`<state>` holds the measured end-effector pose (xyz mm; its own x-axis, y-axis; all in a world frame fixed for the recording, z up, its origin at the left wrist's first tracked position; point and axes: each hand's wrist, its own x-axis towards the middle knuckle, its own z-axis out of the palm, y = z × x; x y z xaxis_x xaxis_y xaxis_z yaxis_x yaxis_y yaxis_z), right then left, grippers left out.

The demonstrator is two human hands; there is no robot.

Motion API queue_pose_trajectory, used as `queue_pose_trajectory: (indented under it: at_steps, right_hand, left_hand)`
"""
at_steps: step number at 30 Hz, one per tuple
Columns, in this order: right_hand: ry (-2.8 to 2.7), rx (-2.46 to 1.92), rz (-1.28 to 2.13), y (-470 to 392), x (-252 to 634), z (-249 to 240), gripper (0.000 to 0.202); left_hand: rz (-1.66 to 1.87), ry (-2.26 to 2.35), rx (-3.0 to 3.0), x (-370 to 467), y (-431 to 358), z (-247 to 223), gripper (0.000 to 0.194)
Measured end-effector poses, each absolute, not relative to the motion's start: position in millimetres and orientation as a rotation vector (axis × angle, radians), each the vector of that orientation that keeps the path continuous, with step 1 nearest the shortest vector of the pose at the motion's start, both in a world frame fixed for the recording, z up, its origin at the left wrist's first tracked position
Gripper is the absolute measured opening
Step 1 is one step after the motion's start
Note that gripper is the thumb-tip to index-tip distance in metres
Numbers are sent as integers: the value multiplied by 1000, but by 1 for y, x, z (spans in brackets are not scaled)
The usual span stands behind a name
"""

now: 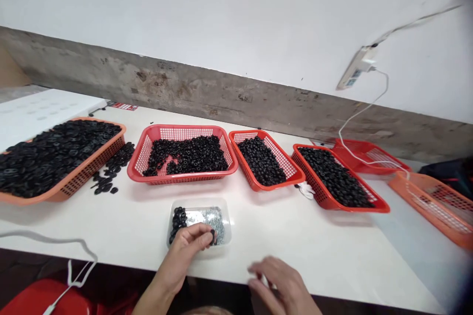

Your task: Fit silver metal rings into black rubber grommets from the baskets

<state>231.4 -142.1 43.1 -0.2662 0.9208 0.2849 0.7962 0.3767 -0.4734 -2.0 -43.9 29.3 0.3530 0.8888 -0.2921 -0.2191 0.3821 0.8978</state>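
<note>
My left hand [188, 246] is closed over the front of a clear plastic box [227, 238], with a small round black part [212, 237] pinched between thumb and fingers. Inside the box, several black rings [179, 219] are heaped at the left, and tiny silvery pieces [218, 221] lie scattered on the right. My right hand [283, 283] is at the table's front edge, right of the box and apart from it. Motion blurs it somewhat, but its thumb and fingers stand apart and I make out nothing held between them.
Behind the box stand a pink-red basket [185, 177] of black rings and two red baskets [269, 188] [343, 210] of small black parts. An orange basket [79, 179] heaped with flat black pieces is at left, loose pieces [105, 184] beside it. A white cable [356, 152] hangs at right.
</note>
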Motion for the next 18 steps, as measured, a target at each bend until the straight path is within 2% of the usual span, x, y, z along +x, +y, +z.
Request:
queue_pose_trajectory:
  at_steps: [1, 3, 10, 13, 18]
  right_hand:
    - [-2122, -1385, 361, -127, 221, 43, 27]
    - [-2140, -1258, 283, -100, 197, 43, 53]
    - [-2228, -922, 15, -49, 151, 51, 30]
    - [-2255, -868, -75, -39, 151, 55, 27]
    - [-2268, -857, -33, -31, 152, 55, 27]
  left_hand:
    - [851, 916, 898, -3, -45, 30, 25]
    - [870, 893, 908, -6, -47, 32, 23]
    - [965, 836, 899, -21, -47, 36, 21]
    - [986, 806, 868, -20, -46, 35, 20]
    - [999, 834, 847, -14, -41, 37, 21]
